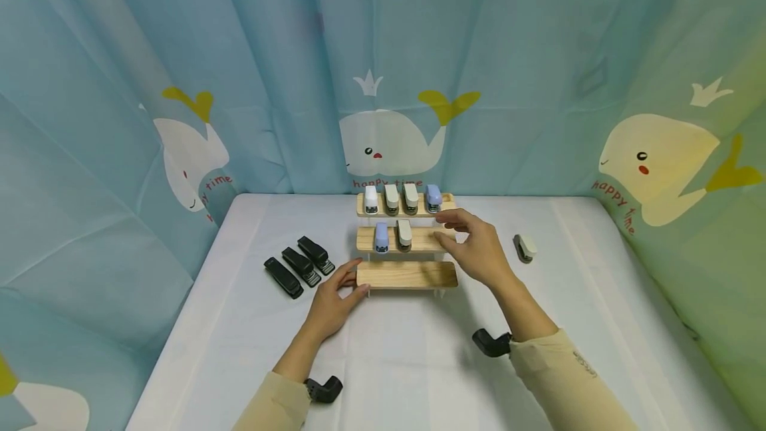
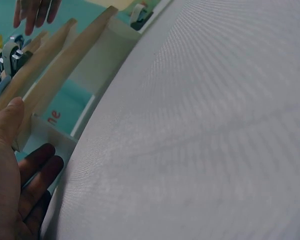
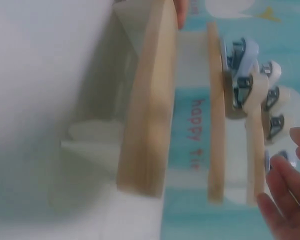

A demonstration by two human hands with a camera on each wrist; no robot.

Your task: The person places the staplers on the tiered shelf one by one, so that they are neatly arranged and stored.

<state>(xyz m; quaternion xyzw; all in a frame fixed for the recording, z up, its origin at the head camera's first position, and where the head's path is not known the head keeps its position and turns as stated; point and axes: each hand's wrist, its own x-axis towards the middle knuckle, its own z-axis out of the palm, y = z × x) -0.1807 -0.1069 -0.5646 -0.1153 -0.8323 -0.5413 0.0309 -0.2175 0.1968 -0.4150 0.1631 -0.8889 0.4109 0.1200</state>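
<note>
A three-tier wooden display rack point(image 1: 419, 275) stands on the table. My left hand point(image 1: 331, 301) grips the left end of its lowest tier, thumb at the front edge and a finger behind. My right hand point(image 1: 479, 248) hovers at the right end of the upper tiers, fingers loosely bent and holding nothing. Its fingertips are near a blue mini stapler point(image 1: 433, 198) on the top tier, beside a white mini stapler point(image 1: 371, 199) and two cream ones. On the middle tier stand another blue mini stapler point(image 1: 382, 237) and a cream mini stapler point(image 1: 404, 235).
Three black staplers point(image 1: 301, 266) lie on the table left of the rack. A cream mini stapler point(image 1: 524, 248) lies to the right. Behind the table hangs a blue curtain point(image 1: 287, 52) with whale prints. A wrist camera point(image 1: 492, 343) sits on each wrist.
</note>
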